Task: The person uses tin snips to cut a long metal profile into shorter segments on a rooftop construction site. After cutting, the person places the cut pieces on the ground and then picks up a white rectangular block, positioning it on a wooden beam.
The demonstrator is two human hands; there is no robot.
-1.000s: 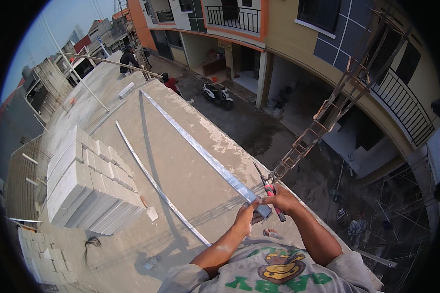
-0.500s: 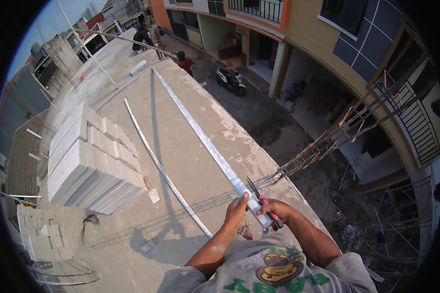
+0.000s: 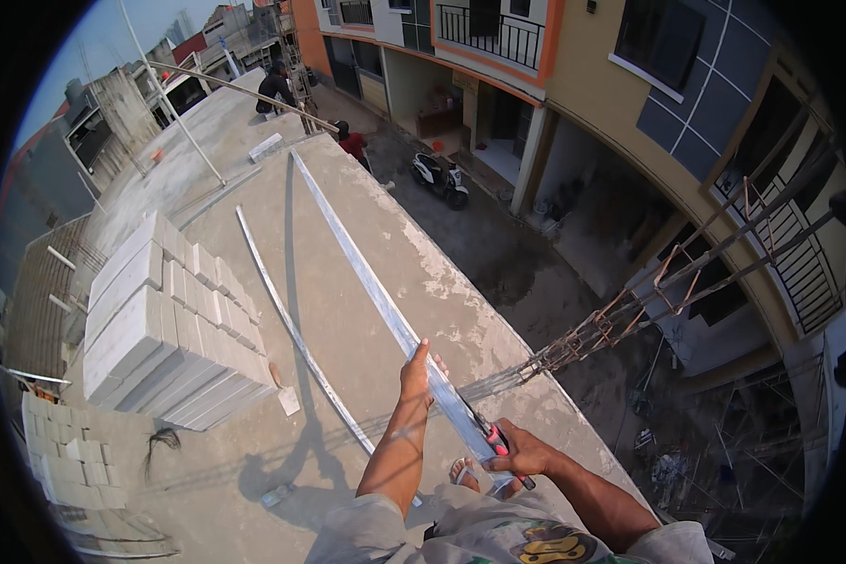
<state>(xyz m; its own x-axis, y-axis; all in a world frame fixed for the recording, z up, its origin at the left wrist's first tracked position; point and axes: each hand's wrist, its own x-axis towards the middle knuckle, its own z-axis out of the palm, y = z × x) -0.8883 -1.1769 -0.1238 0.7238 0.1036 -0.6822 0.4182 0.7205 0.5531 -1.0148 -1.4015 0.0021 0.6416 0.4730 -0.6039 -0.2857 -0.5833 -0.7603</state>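
A long silvery metal channel runs from the far part of the concrete slab back to me. My left hand is closed around it partway along, thumb on top. Nearer my body, my right hand grips tin snips with red and black handles. The snips' dark blades lie along the channel's right side; whether they bite into the metal cannot be made out. Beneath the channel's near end are my sandalled feet. A second, thinner metal strip lies on the slab to the left.
Pale blocks are stacked at left, with a trowel beside them. The slab's edge drops to a lane with a parked scooter. A rebar cage juts in from the right. Two people are far off.
My left hand has slid forward and left along the channel, away from the right hand. The right hand and snips have come lower, closer to my body.
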